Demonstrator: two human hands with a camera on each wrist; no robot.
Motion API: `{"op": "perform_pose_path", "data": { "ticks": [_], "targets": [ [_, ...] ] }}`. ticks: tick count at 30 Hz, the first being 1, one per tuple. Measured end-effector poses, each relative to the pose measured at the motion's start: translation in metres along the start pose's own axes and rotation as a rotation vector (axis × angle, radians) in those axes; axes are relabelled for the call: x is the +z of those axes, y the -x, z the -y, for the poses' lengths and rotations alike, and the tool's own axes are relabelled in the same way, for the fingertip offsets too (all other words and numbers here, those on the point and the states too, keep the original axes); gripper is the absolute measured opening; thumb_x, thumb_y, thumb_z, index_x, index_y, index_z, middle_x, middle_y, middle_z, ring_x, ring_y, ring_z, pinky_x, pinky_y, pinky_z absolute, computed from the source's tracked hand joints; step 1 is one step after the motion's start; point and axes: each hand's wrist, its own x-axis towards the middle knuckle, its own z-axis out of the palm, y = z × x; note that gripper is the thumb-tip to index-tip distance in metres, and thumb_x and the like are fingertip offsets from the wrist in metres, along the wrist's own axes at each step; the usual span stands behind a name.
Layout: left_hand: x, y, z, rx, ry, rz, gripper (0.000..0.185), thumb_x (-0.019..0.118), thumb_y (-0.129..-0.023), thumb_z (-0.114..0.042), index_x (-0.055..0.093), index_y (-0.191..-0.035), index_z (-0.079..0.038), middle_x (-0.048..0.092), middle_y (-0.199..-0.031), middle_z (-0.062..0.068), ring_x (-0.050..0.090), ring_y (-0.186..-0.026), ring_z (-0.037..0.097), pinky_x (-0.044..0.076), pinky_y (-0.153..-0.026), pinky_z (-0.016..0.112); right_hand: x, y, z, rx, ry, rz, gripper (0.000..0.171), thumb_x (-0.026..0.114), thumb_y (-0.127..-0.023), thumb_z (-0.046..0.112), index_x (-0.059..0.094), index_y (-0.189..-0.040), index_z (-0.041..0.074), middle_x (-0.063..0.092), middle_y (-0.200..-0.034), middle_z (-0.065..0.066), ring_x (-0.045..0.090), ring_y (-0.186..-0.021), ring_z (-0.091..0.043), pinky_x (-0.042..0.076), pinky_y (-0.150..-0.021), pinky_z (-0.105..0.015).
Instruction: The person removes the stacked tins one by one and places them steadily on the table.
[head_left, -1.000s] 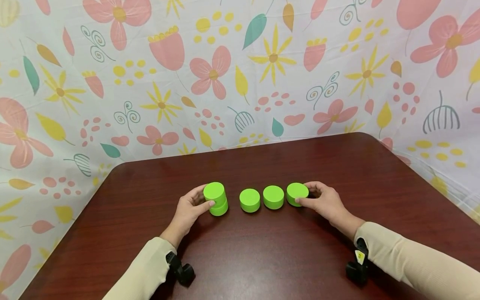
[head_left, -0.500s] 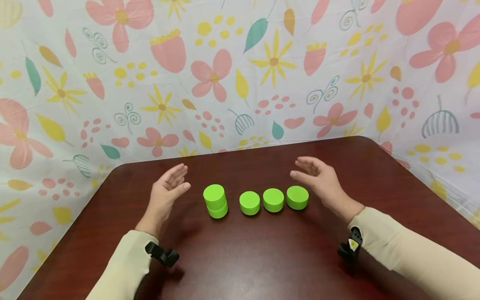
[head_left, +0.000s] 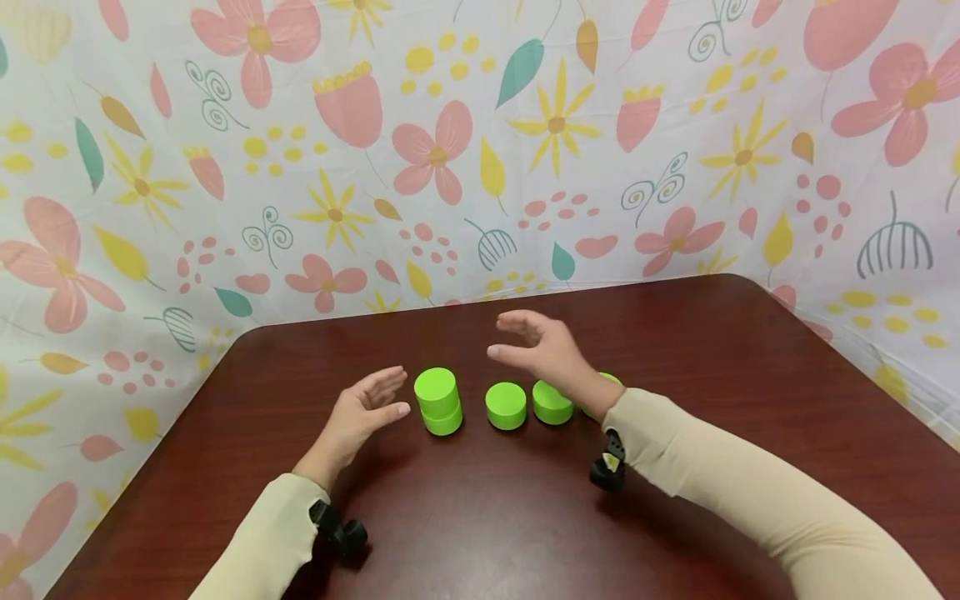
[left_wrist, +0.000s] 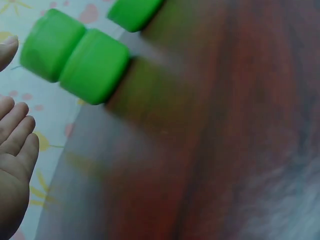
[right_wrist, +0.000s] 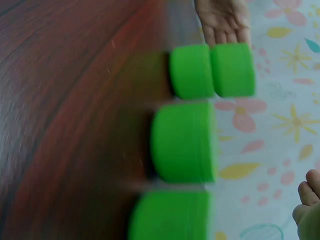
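Two green round blocks form a stack, the upper block (head_left: 436, 390) sitting slightly off-centre on the lower block (head_left: 444, 425). To their right stand a single green block (head_left: 506, 407), a second (head_left: 552, 406) and a third (head_left: 612, 379), the last mostly hidden behind my right wrist. My left hand (head_left: 358, 419) is just left of the stack, fingers relaxed and apart from it. Over the row reaches my right hand (head_left: 549, 350), fingers loosely bent, thumb toward the stack, nothing held. The left wrist view shows the stack (left_wrist: 95, 67) beyond the open fingers (left_wrist: 19, 125).
The blocks stand on a dark reddish-brown table (head_left: 480, 517) with rounded far corners. Behind it hangs a white cloth (head_left: 465, 225) printed with flowers and leaves. A black camera is strapped to each wrist.
Both hands have let go of the blocks they held a second ago. The left hand drew back, then came nearer the stack; the right hand swept left over the row. The blocks stay in place.
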Motion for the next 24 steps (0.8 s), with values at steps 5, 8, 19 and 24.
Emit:
{"op": "perform_pose_path", "data": {
  "ticks": [5, 8, 19, 24],
  "targets": [
    [0.011, -0.003, 0.009, -0.044, -0.021, 0.048, 0.059, 0.069, -0.081, -0.002, 0.044, -0.134, 0.002, 0.047, -0.135, 0.022, 0.043, -0.127, 0.033, 0.03, -0.106, 0.047, 0.025, -0.005, -0.007, 0.034, 0.079, 0.085, 0.051, 0.075, -0.078, 0.025, 0.056, -0.123, 0.011, 0.057, -0.126, -0.006, 0.049, -0.123, -0.023, 0.04, -0.099, -0.043],
    [0.016, -0.004, 0.011, -0.065, -0.031, 0.061, 0.059, 0.07, -0.08, -0.004, 0.046, -0.133, 0.0, 0.05, -0.132, 0.02, 0.045, -0.125, 0.032, 0.031, -0.106, 0.048, 0.036, -0.008, -0.01, 0.038, 0.122, 0.126, 0.053, 0.075, -0.078, 0.025, 0.056, -0.124, 0.01, 0.058, -0.126, -0.007, 0.049, -0.123, -0.024, 0.039, -0.101, -0.045],
    [0.024, -0.007, 0.012, -0.081, -0.066, 0.108, 0.056, 0.073, -0.079, -0.009, 0.05, -0.13, -0.006, 0.056, -0.127, 0.014, 0.051, -0.12, 0.027, 0.038, -0.101, 0.046, 0.06, -0.008, -0.013, 0.037, 0.253, 0.22, 0.058, 0.078, -0.073, 0.03, 0.057, -0.123, 0.011, 0.059, -0.123, -0.005, 0.051, -0.119, -0.022, 0.042, -0.097, -0.043],
    [0.026, -0.007, 0.013, -0.091, -0.077, 0.115, 0.057, 0.074, -0.078, -0.011, 0.051, -0.13, -0.005, 0.056, -0.127, 0.013, 0.05, -0.121, 0.028, 0.036, -0.103, 0.047, 0.066, -0.008, -0.017, 0.041, 0.27, 0.239, 0.061, 0.078, -0.073, 0.032, 0.056, -0.126, 0.009, 0.058, -0.124, -0.003, 0.051, -0.118, -0.02, 0.043, -0.096, -0.041]
  ]
}}
